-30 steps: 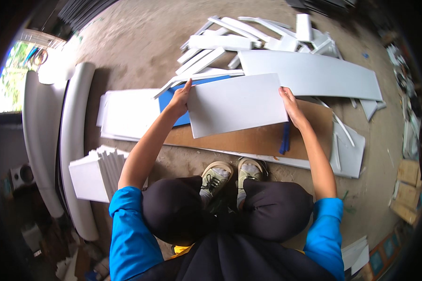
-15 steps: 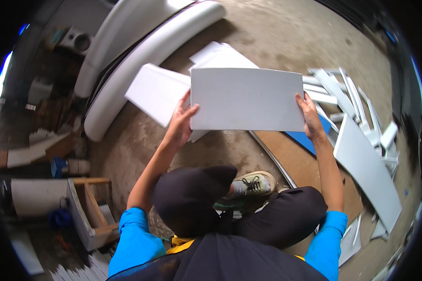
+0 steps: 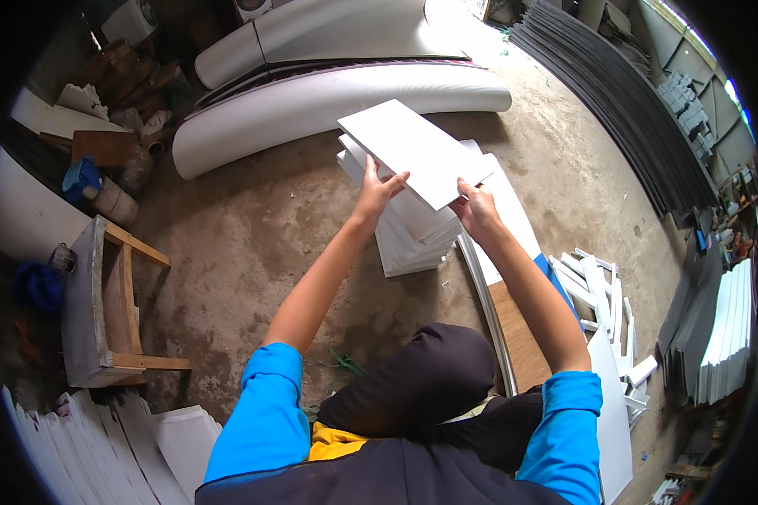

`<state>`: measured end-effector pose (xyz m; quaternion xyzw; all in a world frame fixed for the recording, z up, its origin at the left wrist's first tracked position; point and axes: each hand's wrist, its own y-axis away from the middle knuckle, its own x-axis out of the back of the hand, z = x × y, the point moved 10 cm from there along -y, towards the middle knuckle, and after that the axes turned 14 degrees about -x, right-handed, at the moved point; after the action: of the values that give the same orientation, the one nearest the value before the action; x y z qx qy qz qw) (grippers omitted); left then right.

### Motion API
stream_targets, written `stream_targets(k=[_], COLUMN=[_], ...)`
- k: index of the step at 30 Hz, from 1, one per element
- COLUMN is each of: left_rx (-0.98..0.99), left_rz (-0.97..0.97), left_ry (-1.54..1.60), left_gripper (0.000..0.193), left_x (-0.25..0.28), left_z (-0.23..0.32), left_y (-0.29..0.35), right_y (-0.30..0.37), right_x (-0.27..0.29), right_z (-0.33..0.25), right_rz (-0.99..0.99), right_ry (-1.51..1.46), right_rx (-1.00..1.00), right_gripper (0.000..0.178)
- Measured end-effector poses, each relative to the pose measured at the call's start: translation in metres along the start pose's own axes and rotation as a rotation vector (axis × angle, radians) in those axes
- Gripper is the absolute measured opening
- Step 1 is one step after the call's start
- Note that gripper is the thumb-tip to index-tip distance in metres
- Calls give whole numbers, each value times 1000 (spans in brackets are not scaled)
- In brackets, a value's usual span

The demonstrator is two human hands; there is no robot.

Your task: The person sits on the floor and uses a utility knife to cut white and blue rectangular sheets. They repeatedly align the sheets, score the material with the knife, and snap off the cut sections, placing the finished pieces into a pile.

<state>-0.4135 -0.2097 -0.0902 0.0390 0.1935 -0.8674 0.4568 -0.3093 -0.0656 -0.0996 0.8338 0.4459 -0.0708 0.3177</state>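
A white rectangular panel (image 3: pixel 414 150) is held out in front of me, tilted, over a stack of similar white panels (image 3: pixel 406 247) on the floor. My left hand (image 3: pixel 381 192) grips its near left edge, with the thumb on top. At the near right corner my right hand (image 3: pixel 478 207) also grips it, thumb on the upper face and the other fingers mostly hidden beneath. The held panel covers much of the stack, and I cannot tell whether it touches the top.
Long white rolls (image 3: pixel 337 109) lie beyond the stack. A brown board (image 3: pixel 520 337) and white offcuts (image 3: pixel 602 290) are at the right. A wooden-framed box (image 3: pixel 114 303) stands left, near upright white sheets (image 3: pixel 101 446). Dark sheets (image 3: pixel 615 101) are piled at the far right.
The panel has moved forward and turned, from level before me to slanted over the stack. Both hands have kept hold of it. The view has swung to the right.
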Motion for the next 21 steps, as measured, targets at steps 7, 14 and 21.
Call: stream_targets(k=[7,14,21], left_rx=[-87,-491,-562], left_rz=[-91,-604,-1307], left_ry=[-1062,-805,-579], left_gripper=[116,85,65], left_x=[33,-170,-358], left_z=[-3,14,-93], left_y=[-10,49,159], right_y=[29,130,247], right_x=[36,208,397], right_z=[31,0,50], right_rz=[-80,189,405], right_ry=[886,831,372], right_rx=[-373,-405,-274], right_gripper=[44,33,32])
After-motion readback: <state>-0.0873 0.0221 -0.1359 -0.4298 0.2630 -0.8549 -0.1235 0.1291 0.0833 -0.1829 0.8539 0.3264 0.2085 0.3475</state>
